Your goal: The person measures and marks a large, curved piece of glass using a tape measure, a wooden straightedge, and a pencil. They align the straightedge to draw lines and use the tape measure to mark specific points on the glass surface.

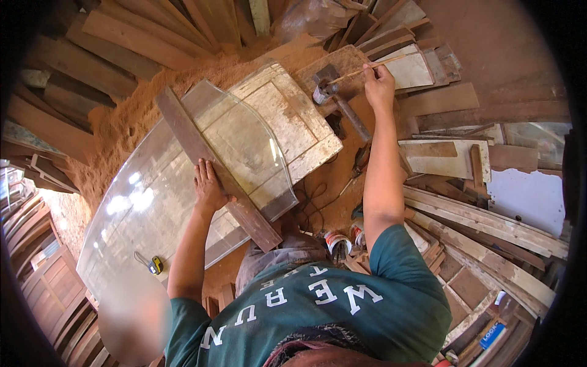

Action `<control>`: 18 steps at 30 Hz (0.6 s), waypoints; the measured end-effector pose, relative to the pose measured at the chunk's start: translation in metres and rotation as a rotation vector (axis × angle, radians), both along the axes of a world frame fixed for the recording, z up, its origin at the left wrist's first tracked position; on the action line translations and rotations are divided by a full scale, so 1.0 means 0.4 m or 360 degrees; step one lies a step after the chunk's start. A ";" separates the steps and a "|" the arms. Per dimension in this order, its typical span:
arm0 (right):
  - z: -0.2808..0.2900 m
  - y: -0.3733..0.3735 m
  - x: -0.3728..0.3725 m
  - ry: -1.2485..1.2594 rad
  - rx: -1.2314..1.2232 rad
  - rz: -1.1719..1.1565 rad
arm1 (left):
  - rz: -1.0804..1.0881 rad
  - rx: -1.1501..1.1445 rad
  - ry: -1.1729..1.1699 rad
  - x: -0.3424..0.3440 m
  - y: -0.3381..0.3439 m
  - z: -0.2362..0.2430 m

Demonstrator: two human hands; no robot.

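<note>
A large curved glass sheet (140,183) lies over a weathered pale board (309,153). Across the glass runs a brown wooden plank (247,217), with my left hand (209,183) lying on it, fingers out. My right hand (379,85) pinches a long thin stick (347,77), whose lower end is at the mouth of a small can (321,93); whether it dips inside I cannot tell. Beside the can lies a hammer (351,117). A black and yellow tape measure (155,265) rests on the glass at the lower left.
Stacked boards (122,43) line the top, with sawdust (116,134) before them. Panels and offcuts (477,238) crowd the right, wooden frames (40,287) the left. A cord (312,202), tools (358,168) and cans (339,244) are low beside the glass.
</note>
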State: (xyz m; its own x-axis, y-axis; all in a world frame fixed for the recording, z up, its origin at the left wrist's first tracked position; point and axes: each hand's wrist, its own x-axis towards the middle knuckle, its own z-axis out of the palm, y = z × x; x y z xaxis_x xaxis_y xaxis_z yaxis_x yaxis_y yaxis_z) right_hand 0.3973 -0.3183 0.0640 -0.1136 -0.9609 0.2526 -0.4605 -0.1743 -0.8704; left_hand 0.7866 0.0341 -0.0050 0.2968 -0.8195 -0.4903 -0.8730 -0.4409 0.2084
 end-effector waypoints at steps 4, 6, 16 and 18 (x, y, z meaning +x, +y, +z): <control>0.029 0.020 -0.008 -0.0344 0.0101 -0.0038 | 0.0012 -0.0004 -0.0028 0.002 0.003 -0.008; 0.054 0.030 -0.010 -0.0287 0.0093 -0.0069 | 0.0008 -0.0004 -0.0038 0.003 0.004 -0.013; 0.068 0.060 0.042 0.0426 0.0208 0.0153 | 0.0022 0.0054 -0.0027 -0.006 -0.008 -0.001; 0.061 0.071 0.066 0.0472 0.0310 0.0359 | -0.0018 0.0115 -0.0044 -0.009 -0.013 0.007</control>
State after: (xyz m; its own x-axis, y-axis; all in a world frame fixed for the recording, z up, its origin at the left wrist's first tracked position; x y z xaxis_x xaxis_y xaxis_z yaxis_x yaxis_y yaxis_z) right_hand 0.4236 -0.2897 0.0882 0.1554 -0.9864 0.0539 -0.6652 -0.1448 -0.7325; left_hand 0.7831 0.0289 -0.0024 0.3024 -0.7856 -0.5399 -0.8829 -0.4443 0.1519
